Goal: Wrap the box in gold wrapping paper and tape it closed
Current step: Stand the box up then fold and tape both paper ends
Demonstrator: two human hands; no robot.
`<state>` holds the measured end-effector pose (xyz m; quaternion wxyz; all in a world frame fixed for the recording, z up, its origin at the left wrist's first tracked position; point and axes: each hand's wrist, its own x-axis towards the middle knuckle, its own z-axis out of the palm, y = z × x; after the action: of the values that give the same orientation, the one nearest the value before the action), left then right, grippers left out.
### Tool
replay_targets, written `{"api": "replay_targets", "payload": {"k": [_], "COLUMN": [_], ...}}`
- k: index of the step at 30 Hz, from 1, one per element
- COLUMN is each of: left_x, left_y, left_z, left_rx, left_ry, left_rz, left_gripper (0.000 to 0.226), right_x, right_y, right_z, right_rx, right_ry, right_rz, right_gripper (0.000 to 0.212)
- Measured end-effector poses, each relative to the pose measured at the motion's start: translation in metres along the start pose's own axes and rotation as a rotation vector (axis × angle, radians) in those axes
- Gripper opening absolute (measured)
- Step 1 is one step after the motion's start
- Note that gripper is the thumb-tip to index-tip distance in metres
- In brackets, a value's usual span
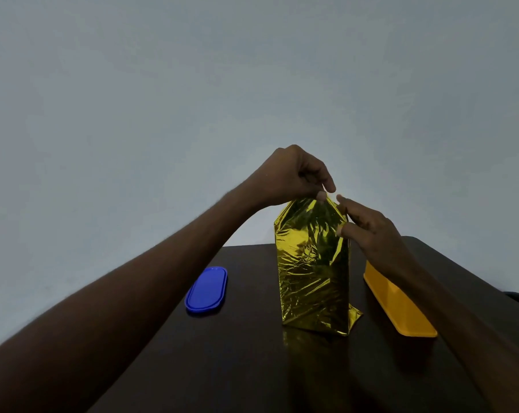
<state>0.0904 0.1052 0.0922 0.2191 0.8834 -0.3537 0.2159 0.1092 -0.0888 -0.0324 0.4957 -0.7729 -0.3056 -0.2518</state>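
The left hand [294,177] pinches the gold wrapping paper [313,263] peak, apparently for taping; the right hand [368,225], fingers straight, steadies its side.

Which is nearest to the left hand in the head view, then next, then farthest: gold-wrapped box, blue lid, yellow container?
From the left hand:
1. Gold-wrapped box, pinched at its top peak.
2. Blue lid, lower left on the table.
3. Yellow container, beyond the box, on the right.

Box [313,263] between lid [207,290] and container [398,305]
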Motion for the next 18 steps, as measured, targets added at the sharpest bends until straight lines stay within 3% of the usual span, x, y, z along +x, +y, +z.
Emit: {"api": "replay_targets", "payload": {"k": [3,10,18], "left_x": [0.004,0.015,0.015], "left_y": [-0.002,-0.014,-0.032], "left_z": [0.003,0.015,0.033], "left_rx": [0.007,0.001,-0.042], "left_ry": [0.02,0.003,0.002], "left_rz": [-0.02,-0.074,-0.128], "left_gripper": [0.015,0.015,0.021], "right_x": [-0.001,0.006,0.01], "right_y": [-0.004,-0.01,-0.007], "right_z": [0.0,0.001,0.005], "right_rx": [0.045,0.139,0.264], "right_ry": [-0.011,0.04,0.085], "right_rz": [0.035,0.026,0.158], "right_gripper": [0.044,0.026,0.006]}}
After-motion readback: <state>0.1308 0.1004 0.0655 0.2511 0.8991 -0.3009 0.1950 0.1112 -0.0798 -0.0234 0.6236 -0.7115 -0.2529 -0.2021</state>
